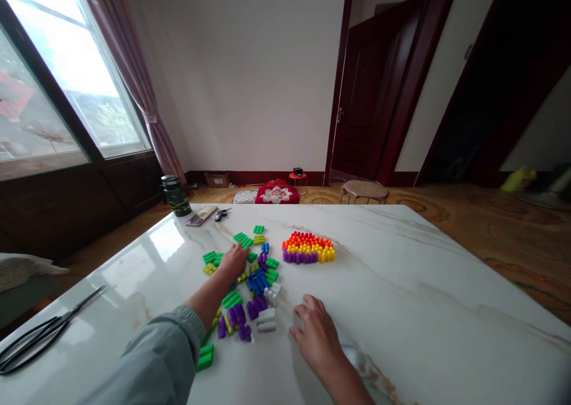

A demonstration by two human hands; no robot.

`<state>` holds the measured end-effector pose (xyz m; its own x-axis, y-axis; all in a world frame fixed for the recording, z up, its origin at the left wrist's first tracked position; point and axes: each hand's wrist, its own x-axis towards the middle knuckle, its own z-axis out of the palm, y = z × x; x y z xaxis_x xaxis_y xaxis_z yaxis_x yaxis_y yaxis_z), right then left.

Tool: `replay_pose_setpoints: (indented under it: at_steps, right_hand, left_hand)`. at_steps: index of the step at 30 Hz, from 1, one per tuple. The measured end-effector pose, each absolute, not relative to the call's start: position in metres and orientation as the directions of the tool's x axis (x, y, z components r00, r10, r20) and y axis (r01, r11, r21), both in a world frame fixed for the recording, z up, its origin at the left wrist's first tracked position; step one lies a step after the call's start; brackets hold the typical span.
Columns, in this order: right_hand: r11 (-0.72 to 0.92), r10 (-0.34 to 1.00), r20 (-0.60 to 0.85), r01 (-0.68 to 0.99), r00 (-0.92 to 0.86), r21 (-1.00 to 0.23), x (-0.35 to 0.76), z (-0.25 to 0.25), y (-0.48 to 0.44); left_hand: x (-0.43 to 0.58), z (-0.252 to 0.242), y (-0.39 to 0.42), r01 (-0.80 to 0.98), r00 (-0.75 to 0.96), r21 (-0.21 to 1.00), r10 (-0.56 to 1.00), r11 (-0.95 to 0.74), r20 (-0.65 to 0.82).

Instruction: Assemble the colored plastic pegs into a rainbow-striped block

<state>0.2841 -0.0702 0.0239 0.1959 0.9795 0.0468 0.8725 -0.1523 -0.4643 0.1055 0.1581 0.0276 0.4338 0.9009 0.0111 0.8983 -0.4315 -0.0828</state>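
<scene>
My left hand (234, 261) is over a loose spread of small plastic pieces, fingers bent together and pointing down beside some green pieces (243, 239). Whatever its fingertips hold is hidden. Around it lie blue pieces (257, 281), purple pieces (236, 316), yellow-green pieces (259, 239) and grey-white pieces (266, 320), many side by side in small groups. My right hand (316, 329) hovers low at the table to the right of the spread, empty, its fingers loosely curved and apart. Beyond it, red, orange, yellow and purple pieces (307, 248) stand upright in tight rows.
Black-handled scissors (49, 333) lie at the left of the white marbled table (428, 310). A dark flask (175, 195), a phone (201, 216) and keys (222, 214) are at the far left corner. A round stool (364, 189) stands past the far edge.
</scene>
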Motion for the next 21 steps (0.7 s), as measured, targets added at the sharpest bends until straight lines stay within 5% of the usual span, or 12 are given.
replay_pose_setpoints:
  at_steps: [21]
  right_hand:
    - [-0.121, 0.981, 0.075, 0.861, 0.181, -0.495, 0.286, 0.025, -0.070]
  left_hand:
    - [0.103, 0.029, 0.146, 0.880, 0.474, -0.028, 0.878, -0.474, 0.066]
